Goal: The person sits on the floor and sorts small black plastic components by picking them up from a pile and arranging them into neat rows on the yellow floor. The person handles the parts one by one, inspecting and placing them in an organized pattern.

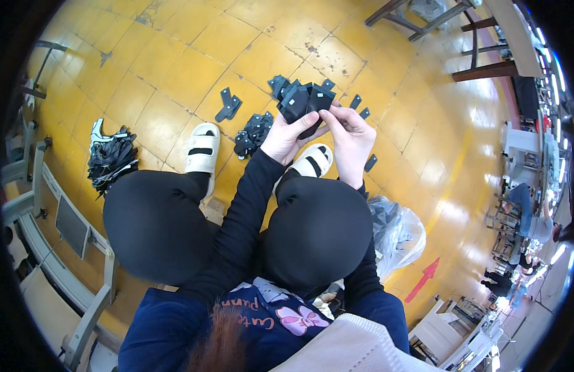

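I sit looking down over my black-clad knees at a yellow tiled floor. My left hand (286, 135) grips a stack of black flat fabric pieces (302, 102), fanned out above my fingers. My right hand (352, 137) pinches the right side of the same stack, thumb and forefinger on one piece. More black pieces (228, 105) lie scattered on the floor beyond my hands, and a small heap of black pieces (253, 133) sits beside my left white sandal (203, 149). My right white sandal (313, 161) shows just below my hands.
A bundle of black pieces (112, 158) lies at the left near a grey metal frame (63, 248). A clear plastic bag (395, 232) with dark contents rests by my right knee. A red arrow (423, 279) marks the floor. Wooden table legs (479, 56) and other people stand far right.
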`<state>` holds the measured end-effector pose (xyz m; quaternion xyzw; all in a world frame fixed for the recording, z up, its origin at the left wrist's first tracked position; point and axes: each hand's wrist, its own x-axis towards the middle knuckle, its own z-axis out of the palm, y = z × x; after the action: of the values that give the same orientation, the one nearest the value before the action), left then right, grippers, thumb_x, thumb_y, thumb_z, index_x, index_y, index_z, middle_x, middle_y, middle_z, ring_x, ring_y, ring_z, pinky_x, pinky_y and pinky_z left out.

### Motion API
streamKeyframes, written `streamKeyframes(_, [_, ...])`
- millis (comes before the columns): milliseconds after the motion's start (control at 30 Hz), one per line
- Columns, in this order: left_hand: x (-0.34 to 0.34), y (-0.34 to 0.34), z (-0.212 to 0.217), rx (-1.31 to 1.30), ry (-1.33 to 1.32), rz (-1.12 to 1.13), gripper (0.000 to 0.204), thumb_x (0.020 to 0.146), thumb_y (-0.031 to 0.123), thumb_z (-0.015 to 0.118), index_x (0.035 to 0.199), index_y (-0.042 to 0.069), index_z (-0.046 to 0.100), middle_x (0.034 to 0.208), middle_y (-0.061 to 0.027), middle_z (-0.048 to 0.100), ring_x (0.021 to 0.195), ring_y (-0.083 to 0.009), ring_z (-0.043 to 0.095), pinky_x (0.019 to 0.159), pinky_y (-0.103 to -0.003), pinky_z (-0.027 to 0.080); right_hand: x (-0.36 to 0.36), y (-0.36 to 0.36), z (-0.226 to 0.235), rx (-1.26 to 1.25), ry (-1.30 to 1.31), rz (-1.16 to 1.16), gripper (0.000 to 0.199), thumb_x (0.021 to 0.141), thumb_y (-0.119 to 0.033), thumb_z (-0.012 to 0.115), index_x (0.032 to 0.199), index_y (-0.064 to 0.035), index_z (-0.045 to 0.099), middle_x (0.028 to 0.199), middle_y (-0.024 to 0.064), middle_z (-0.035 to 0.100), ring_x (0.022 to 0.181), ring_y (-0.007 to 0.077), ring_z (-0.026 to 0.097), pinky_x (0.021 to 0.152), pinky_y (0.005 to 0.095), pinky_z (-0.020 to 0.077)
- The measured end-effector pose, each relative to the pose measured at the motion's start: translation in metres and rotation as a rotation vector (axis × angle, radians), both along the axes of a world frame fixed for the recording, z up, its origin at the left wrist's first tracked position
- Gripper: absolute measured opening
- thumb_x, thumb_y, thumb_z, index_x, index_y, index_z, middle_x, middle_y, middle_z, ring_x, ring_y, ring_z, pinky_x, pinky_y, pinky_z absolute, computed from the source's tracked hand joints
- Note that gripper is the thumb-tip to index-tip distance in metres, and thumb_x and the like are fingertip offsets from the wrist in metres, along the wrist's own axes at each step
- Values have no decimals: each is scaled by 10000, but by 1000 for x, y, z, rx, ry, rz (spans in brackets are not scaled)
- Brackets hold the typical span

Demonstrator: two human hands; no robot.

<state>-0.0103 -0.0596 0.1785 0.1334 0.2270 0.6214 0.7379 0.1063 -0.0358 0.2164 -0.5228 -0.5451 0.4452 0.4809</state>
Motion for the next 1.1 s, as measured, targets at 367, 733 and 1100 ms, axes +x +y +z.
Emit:
streamKeyframes(367, [-8, 3, 11, 12, -192, 131, 357, 936, 244, 516, 1207, 12, 502, 1107, -137, 608, 1007, -196, 604, 863, -345, 510, -19, -1, 16, 726, -465, 89, 154, 671, 83, 720, 709, 1, 595, 818, 98, 642, 743, 168, 602, 667, 253, 469])
streamKeyframes(733, [-22, 11, 7, -8, -7, 87, 339, 849, 104, 604, 1168, 13, 536, 1073, -136, 636, 908, -183, 639, 772, -299, 534, -14, 5, -4, 257, 258, -209, 77, 870, 33, 563, 926, -15, 538, 911, 42, 539, 812, 66, 521, 706, 193, 425])
streamKeyframes(1100, [-34, 8, -40, -188, -57, -72, 372, 797, 128, 570, 1166, 100, 536, 1041, -35, 597, 929, -140, 591, 758, -330, 526, -30, 18, -24, 380, -575, 181, 225, 738, -47, 695, 960, -34, 660, 832, 77, 480, 753, 200, 530, 657, 286, 433])
